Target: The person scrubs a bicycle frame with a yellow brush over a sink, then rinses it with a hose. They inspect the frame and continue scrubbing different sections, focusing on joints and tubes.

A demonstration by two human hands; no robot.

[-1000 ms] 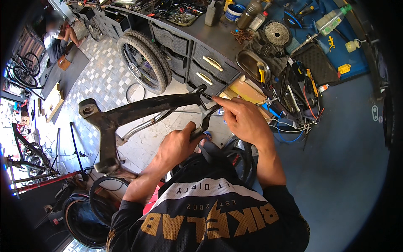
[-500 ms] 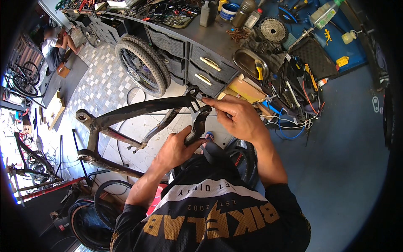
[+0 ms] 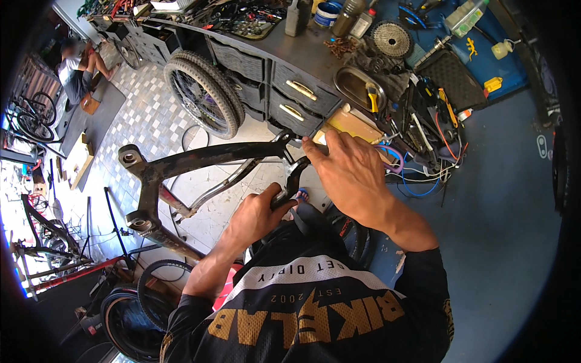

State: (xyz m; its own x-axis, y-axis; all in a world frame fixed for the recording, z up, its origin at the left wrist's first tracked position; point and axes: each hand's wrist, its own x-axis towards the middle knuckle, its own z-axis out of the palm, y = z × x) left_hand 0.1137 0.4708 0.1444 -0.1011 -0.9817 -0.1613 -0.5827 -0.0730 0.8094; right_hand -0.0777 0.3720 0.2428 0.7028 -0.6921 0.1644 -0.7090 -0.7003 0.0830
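Note:
A worn black bicycle rear triangle (image 3: 212, 156) is held up before my body, its forked open end pointing left. My left hand (image 3: 257, 213) is wrapped around the curved dark piece at its right end. Over the top of that same end, my right hand (image 3: 351, 175) lies back upward with its fingers curled. The index finger and thumb reach the joint where the tubes meet. Whatever the right hand pinches is hidden under its fingers. Bare metal shows through scraped paint on the lower tube.
Two bicycle wheels (image 3: 203, 94) lean against the black drawer cabinet (image 3: 296, 78). The workbench (image 3: 281, 45) carries bottles, a cassette (image 3: 391, 39), a metal tray (image 3: 357, 85) and many tools. Another person (image 3: 78, 72) sits at the far left. More tires (image 3: 136, 320) lie at lower left.
My right hand has turned over, from a pointing finger to a palm-down curl over the joint. The rear triangle has tilted, and its left end has shifted slightly right.

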